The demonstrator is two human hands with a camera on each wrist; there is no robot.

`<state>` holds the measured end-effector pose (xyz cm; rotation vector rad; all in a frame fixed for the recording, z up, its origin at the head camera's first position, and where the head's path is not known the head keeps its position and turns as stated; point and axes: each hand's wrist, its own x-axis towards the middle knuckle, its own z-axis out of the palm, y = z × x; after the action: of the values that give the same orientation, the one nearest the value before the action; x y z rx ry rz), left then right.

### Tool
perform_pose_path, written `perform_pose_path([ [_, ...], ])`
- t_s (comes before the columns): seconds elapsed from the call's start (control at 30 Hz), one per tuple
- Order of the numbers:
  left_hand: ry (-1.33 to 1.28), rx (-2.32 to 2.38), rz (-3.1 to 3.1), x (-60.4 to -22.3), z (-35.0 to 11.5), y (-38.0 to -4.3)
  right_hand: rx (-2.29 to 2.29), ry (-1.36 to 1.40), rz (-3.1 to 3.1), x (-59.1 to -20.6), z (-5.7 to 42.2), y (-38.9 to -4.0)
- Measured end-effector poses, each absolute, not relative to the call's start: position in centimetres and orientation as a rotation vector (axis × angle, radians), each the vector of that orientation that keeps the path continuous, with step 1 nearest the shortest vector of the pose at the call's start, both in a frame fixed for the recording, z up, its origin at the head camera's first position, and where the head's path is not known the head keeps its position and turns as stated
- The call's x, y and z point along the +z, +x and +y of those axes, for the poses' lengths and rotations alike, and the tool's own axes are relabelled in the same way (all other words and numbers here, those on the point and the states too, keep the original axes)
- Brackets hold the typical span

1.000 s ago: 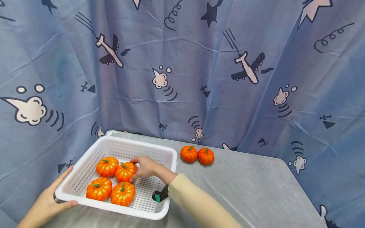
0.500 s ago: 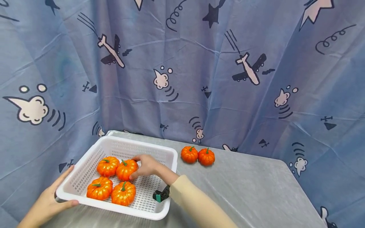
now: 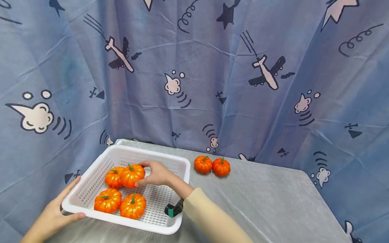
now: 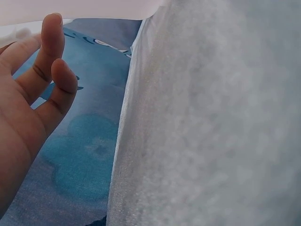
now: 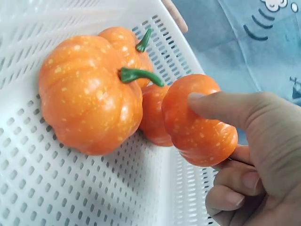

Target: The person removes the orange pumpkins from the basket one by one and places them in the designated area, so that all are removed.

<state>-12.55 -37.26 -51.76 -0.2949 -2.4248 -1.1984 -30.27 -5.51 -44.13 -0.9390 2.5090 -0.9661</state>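
Note:
In the head view, a white plastic basket [image 3: 121, 221] with perforated walls stands on the table. My right hand [image 3: 157, 173] reaches into it and grips an orange pumpkin [image 3: 132, 176] with a green stem, thumb on one side and fingers on the other. The right wrist view shows the thumb pressed on this pumpkin [image 5: 197, 127], raised from the basket's floor. Three other pumpkins lie inside: one at the back left [image 3: 113, 178], one at the front left [image 3: 107, 201] and one at the front [image 3: 133, 206]. My left hand [image 3: 54, 214] holds the basket's left front corner, thumb along the front rim.
Two more orange pumpkins, a left one [image 3: 203, 164] and a right one [image 3: 221, 167], sit side by side on the grey table [image 3: 267, 199], beyond the basket's right side. A blue patterned curtain [image 3: 194, 67] hangs behind the table.
My right hand has lifted its pumpkin slightly up and to the left, so it now overlaps the back left pumpkin in the head view. My left hand stays on the basket corner.

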Motion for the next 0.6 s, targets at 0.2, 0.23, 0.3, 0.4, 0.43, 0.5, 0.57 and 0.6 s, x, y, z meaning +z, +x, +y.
perform_pose_path([
  [0.2,-0.301,-1.213,-2.415,-51.7,-37.1,-12.8,-0.983,-0.997,2.492,-43.0,-4.7,-29.7],
  [0.23,-0.305,-1.216,-2.411,-51.6,-37.1,-12.8,-0.987,-1.008,2.491,-42.8,-4.4,-29.6],
  [0.3,-0.312,-1.217,-2.406,-51.6,-37.1,-12.8,-0.998,-1.026,2.490,-42.5,-3.8,-29.4],
  [0.4,-0.317,-1.213,-2.397,-51.6,-37.0,-12.7,-1.032,-1.051,2.489,-42.0,-2.7,-29.3],
  [0.43,-0.319,-1.212,-2.396,-51.6,-37.0,-12.7,-1.044,-1.058,2.492,-42.0,-2.3,-29.3],
  [0.5,-0.317,-1.211,-2.396,-51.7,-37.1,-12.6,-1.087,-1.056,2.482,-41.8,-1.6,-29.3],
  [0.57,-0.304,-1.209,-2.401,-51.8,-37.1,-12.6,-1.138,-1.041,2.468,-41.7,-0.9,-29.4],
  [0.6,-0.296,-1.206,-2.405,-51.9,-37.1,-12.6,-1.165,-1.029,2.459,-41.6,-0.5,-29.4],
])
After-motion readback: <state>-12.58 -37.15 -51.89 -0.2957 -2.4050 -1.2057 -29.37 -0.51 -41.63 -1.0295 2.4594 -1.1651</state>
